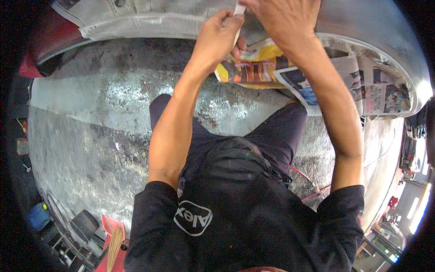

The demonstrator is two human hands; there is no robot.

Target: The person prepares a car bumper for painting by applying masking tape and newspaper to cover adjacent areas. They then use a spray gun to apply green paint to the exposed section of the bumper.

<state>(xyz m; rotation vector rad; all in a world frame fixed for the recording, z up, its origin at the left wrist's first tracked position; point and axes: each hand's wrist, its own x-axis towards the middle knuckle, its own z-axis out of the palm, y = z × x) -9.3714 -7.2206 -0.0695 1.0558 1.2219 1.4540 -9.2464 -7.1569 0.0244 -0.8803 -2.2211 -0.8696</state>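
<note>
We see left hand point(219, 36) pinching pale flat strip point(240, 9); right hand point(287, 16) beside it, grip unclear; wrinkled newspaper point(253, 70) edging curved panel point(371, 27), mottled floor point(90, 99) stretching below.

1. Between 6 and 7 o'clock: black T-shirt point(258, 213), chest badge point(193, 218). One short word, pale letters in a rounded outline, turned upside down. Clearest lettering in view.
2. 1 o'clock: yellow printed sheet point(253, 68). Short line of reddish-purple lettering, small and soft.
3. Between 2 and 3 o'clock: photo newspaper page point(374, 90). Red headline block turned sideways, dark print alongside; too small to make out.
4. 11 o'clock: grey newspaper point(145, 27). Fine print columns, illegible.
</note>
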